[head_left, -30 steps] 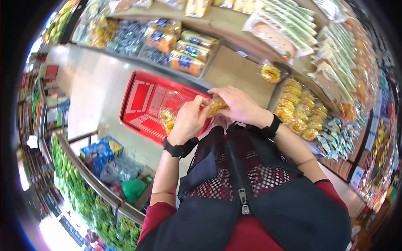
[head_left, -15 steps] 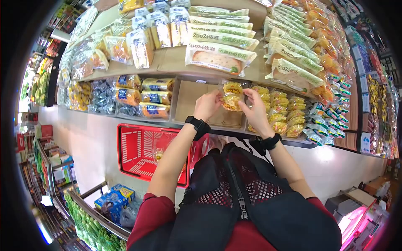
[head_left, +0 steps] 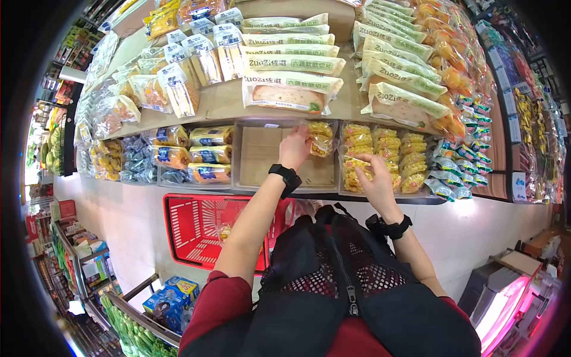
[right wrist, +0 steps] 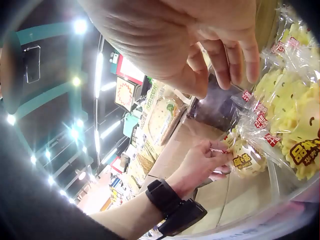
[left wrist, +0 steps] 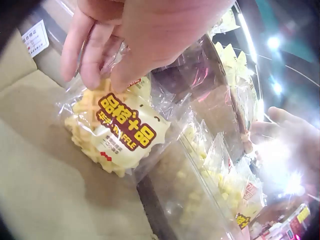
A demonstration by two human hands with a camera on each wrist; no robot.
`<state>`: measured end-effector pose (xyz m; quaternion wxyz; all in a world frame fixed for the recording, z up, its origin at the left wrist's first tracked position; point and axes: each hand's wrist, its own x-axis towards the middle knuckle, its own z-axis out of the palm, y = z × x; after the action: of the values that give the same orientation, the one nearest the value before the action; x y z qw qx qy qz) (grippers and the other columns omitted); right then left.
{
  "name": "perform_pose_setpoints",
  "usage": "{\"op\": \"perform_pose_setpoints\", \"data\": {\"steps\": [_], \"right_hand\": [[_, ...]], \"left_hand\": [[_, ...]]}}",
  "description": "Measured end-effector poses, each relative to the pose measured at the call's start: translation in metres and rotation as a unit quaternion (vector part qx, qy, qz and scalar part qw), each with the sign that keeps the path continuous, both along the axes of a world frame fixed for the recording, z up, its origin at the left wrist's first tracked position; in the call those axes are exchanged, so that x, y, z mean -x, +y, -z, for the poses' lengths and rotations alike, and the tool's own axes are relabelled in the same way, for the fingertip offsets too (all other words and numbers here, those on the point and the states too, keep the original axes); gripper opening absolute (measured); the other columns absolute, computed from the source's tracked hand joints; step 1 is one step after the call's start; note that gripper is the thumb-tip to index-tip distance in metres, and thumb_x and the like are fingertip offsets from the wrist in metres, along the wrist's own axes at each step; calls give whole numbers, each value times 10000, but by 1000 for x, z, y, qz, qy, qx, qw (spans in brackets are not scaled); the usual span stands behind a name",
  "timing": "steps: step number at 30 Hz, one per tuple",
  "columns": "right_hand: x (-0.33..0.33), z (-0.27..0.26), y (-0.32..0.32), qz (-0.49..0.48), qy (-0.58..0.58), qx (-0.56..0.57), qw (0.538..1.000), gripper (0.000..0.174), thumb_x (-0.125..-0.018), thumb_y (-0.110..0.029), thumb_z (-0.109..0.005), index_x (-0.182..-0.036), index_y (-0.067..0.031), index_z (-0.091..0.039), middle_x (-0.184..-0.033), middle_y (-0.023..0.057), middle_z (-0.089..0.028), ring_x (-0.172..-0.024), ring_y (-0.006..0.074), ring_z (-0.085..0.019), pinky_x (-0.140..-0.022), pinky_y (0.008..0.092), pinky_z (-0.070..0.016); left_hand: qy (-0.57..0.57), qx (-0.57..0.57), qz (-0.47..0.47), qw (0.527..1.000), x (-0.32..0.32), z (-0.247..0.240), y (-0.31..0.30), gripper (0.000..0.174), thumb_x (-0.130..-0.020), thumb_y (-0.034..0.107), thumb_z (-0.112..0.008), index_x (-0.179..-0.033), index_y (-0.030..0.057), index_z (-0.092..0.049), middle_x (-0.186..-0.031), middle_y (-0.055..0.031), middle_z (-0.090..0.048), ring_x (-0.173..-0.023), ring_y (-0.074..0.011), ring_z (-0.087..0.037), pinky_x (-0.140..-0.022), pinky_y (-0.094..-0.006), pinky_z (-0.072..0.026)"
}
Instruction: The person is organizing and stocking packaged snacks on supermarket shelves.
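Note:
The left hand [head_left: 294, 149] pinches a clear-wrapped waffle pack [head_left: 321, 141] by its wrapper, over the right part of a cardboard-lined bin [head_left: 259, 156]. In the left wrist view the fingers of the left hand [left wrist: 135, 40] hold the top of the waffle pack [left wrist: 117, 127], its brown and yellow label facing the camera. Relaxed fingers mark the right hand [head_left: 376, 181], which hangs over the neighbouring bin of stacked waffle packs [head_left: 386, 149] and grips nothing. Seen in the right wrist view, the right hand [right wrist: 185, 45] is beside those packs [right wrist: 295, 110].
A red basket [head_left: 178, 229] with a waffle pack inside stands below the shelf's left part. Bagged bread slices [head_left: 291, 92] and sandwiches [head_left: 178, 89] line the upper shelf. Rolls [head_left: 209, 154] lie in the bin at the left, green packets [head_left: 455, 172] at the right.
Both hands have gone from above the basket to the shelf bins. Since half a second ago, the right hand has moved away from the waffle pack, leaving it in the left hand.

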<state>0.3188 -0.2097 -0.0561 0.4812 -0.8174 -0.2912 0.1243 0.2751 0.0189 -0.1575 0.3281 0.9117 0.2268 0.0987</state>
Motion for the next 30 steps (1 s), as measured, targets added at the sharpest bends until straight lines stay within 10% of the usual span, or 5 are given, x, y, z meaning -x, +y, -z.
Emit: {"op": "perform_pose_setpoints", "data": {"steps": [7, 9, 16, 22, 30], "right_hand": [[1, 2, 2, -26, -7, 11, 1000, 237, -850, -80, -610, -1083, -42, -596, -1071, 107, -605, -1009, 247, -562, -819, 339, -463], [-1, 7, 5, -43, 3, 21, 999, 225, -858, -92, -608, -1077, -44, -600, -1060, 106, -611, -1006, 243, -564, -821, 337, -463], [13, 7, 33, -107, 44, 41, 992, 181, -882, -79, -594, -1056, -39, -620, -1019, 79, -622, -943, 166, -590, -821, 287, -473], [29, -4, 48, -163, 13, 78, 983, 177, -880, -67, -594, -1051, -32, -623, -1027, 71, -620, -949, 159, -591, -818, 282, -474], [41, -12, 58, -178, -6, 102, 979, 183, -876, -69, -599, -1053, -36, -625, -1014, 73, -633, -926, 159, -599, -805, 283, -479]], "left_hand": [[-84, 127, -69, 986, 64, -24, 12, 523, -776, 133, -664, -1260, 114, -466, -1116, -109, -551, -875, -238, -609, -787, -374, -490], [-152, 116, -134, 972, 113, -43, 25, 386, -827, 63, -647, -1196, 74, -531, -1082, -66, -593, -778, -113, -592, -687, -238, -487], [-54, 130, -466, 874, 348, 53, 57, 219, -874, 201, -632, -1022, 39, -620, -919, -74, -674, -800, -163, -636, -722, -296, -504], [269, 159, -369, 875, 427, 162, 4, 602, -752, 428, -712, -1193, 44, -571, -1063, -160, -658, -1006, -268, -630, -869, -358, -488], [358, 137, -322, 866, 419, 179, -23, 269, -797, 309, -653, -998, 129, -658, -932, -133, -678, -896, -298, -648, -785, -417, -505]]}}
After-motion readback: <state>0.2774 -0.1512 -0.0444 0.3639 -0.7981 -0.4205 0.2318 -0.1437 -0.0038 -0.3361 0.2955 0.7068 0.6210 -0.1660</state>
